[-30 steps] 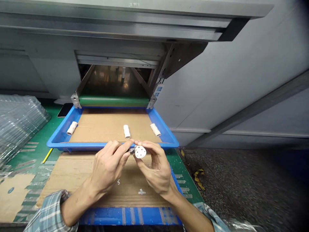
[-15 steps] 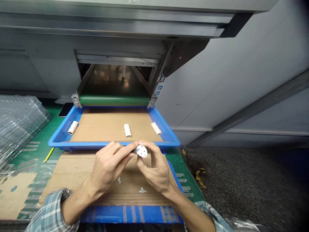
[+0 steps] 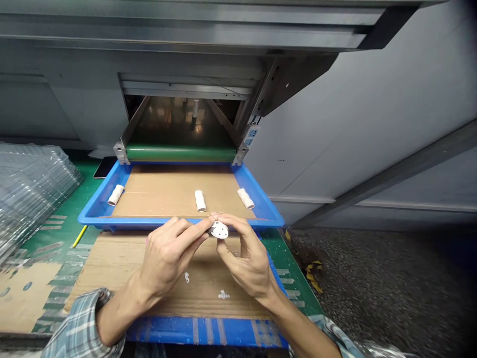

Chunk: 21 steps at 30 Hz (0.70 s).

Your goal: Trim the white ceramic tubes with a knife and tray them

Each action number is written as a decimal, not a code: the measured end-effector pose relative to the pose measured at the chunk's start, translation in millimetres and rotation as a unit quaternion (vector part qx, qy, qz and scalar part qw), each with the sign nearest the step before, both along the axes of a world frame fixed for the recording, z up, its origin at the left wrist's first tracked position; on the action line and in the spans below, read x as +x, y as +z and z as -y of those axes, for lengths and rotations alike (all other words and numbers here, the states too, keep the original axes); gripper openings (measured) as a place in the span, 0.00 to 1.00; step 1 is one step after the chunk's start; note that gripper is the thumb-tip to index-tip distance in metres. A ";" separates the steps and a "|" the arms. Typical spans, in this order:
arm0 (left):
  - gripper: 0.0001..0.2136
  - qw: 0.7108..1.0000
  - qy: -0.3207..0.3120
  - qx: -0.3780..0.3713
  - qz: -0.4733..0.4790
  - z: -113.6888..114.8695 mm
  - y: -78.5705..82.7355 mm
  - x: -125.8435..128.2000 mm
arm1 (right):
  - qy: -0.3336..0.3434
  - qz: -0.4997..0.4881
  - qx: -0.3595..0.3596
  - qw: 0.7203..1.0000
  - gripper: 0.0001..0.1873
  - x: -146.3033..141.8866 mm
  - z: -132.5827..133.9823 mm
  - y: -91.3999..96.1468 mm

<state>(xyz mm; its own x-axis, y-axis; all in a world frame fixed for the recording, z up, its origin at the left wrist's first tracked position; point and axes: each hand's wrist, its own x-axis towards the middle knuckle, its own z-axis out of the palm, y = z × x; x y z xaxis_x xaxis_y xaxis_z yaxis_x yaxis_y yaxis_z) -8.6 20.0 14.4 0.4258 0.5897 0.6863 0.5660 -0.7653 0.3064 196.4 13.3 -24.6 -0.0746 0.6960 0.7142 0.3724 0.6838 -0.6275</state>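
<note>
A small white piece with several dark holes in its rounded face (image 3: 219, 230) is held between both hands above the cardboard. My left hand (image 3: 167, 251) pinches its left edge with thumb and forefinger, the other fingers curled. From the right, my right hand (image 3: 248, 256) grips it, fingers over the top and thumb below. The back of the piece is hidden by the fingers. Beyond the hands, white tube-like pieces lie in the blue tray (image 3: 181, 222): one at the left (image 3: 116, 195), one near the middle (image 3: 200, 201) and one at the right (image 3: 246, 198).
A green conveyor belt (image 3: 182, 152) ends over the tray, with an upright white piece (image 3: 196, 108) on it. Stacked clear plastic trays (image 3: 33, 184) stand at the left, near a phone (image 3: 105, 167) and a yellow stick (image 3: 79, 236). A cardboard sheet (image 3: 122, 263) lies under my hands.
The held white piece has turned slightly, so its holed face looks flatter. Both hands keep their grip. The whole view has shifted a little, and the surroundings appear farther right.
</note>
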 end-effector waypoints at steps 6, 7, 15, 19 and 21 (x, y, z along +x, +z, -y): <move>0.15 1.000 -0.003 -0.020 0.014 -1.1 -3.4 -2.0 | -0.004 0.013 0.002 1.000 0.29 1.4 0.9 3.0; 0.15 1.000 -0.003 -0.025 0.016 -1.2 -3.6 -2.1 | -0.004 0.015 0.006 1.000 0.29 1.5 0.7 3.2; 0.16 0.997 -0.013 -0.063 0.033 -3.0 -3.4 -4.0 | 0.002 0.040 0.026 0.999 0.28 3.5 -1.0 5.1; 0.15 0.996 -0.022 -0.075 0.040 -3.6 -1.8 -4.6 | 0.002 0.040 0.017 0.999 0.28 3.8 -0.4 4.7; 0.15 0.996 -0.023 -0.076 0.040 -3.4 -0.3 -4.3 | 0.002 0.040 0.017 0.999 0.28 3.4 -0.3 5.1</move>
<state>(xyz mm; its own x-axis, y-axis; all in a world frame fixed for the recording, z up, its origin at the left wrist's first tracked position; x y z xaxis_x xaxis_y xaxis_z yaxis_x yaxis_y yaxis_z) -12.9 23.3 14.1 0.4023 0.6714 0.6224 0.5015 -0.7304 0.4637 199.8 13.6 -19.6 -0.1350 0.6705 0.7295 0.4171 0.7063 -0.5720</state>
